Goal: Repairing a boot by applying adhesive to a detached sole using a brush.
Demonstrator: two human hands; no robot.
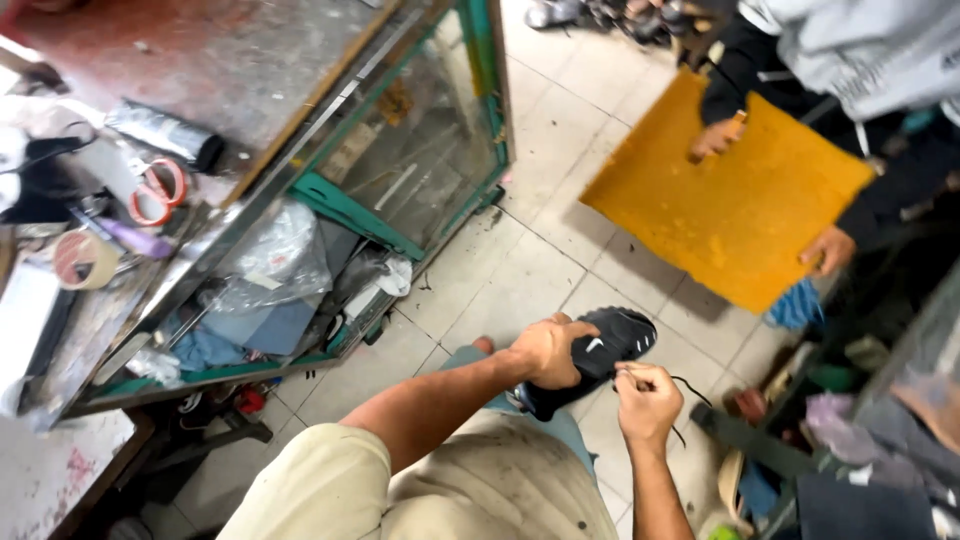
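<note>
So: left hand [548, 350] fingers clamped on a black shoe [592, 356] held over the knee; right hand [646, 404] fingers pinched together on a dark thread [692, 388] beside it. Another person holds an orange sheet [735, 195] nearby, above tiled floor [520, 260].

Our left arm reaches forward from the lower left, bare from a short pale sleeve, elbow slightly bent and forearm angled up toward the right. Our left hand [548, 350] is curled palm down, fingers wrapped over and closed in a firm clasp, knuckles turned toward us and the wrist held straight. Our right forearm rises almost vertically from the bottom edge, bare as well. Our right hand [647, 402] sits just right of and below the left, near it but not touching, closed into a loose fist with thumb and forefinger pinched together at the top and the wrist bent slightly inward.
</note>
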